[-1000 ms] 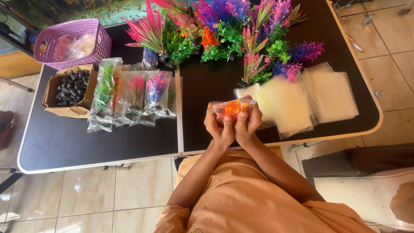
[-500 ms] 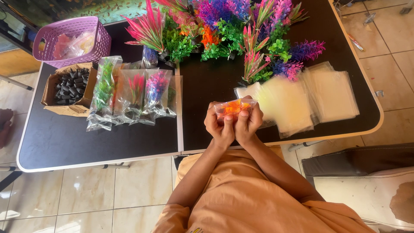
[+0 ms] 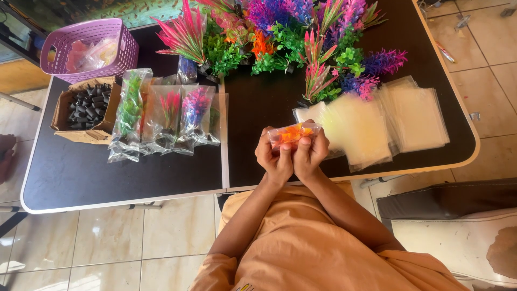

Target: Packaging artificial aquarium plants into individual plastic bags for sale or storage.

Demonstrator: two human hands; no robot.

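1. Both hands meet over the near edge of the worktop (image 3: 134, 178); the left hand (image 3: 273, 157) and right hand (image 3: 312, 156) each have their grip clenched on a small clear bag (image 3: 293, 133) holding an orange plastic plant.
2. The bag sits between the fingertips, above the worktop, just beside the stack of empty bags (image 3: 371, 121).
3. Risk: slick film may slip from the pinch and drop to the floor.
4. Risk: stiff plant tips could pierce the thin bag if squeezed harder.
5. Filled bags (image 3: 161, 113) lie well apart, left.
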